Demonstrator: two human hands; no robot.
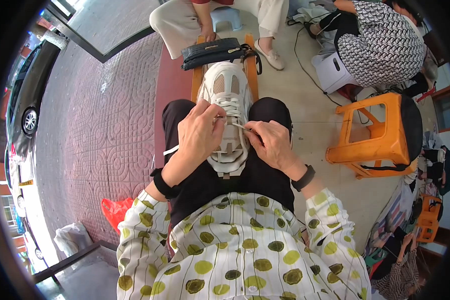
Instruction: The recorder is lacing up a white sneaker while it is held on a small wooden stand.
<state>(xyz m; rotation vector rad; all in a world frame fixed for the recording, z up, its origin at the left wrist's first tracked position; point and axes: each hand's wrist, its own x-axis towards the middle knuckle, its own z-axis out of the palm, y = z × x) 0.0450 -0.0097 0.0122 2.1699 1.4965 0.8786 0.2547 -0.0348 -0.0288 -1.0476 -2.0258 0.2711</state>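
A white and beige sneaker (226, 75) lies between my knees, its toe pointing away from me. White laces run across its upper in rows. My left hand (200, 127) is closed in a pinch at the left side of the lacing, and a loose white lace end (171, 150) sticks out beside its wrist. On the other side my right hand (271, 142) pinches a white shoelace (239, 126) between thumb and fingers near the eyelets. The left fingertips are partly hidden behind that hand's knuckles. Both wrists wear black bands.
Beyond the toe, a black handbag (212, 53) rests on an orange stool (251, 80). Someone in pale trousers (172, 27) sits past it. At right stand another orange stool (370, 132) and a person in a patterned top (380, 47). A red plastic bag (116, 212) lies at left.
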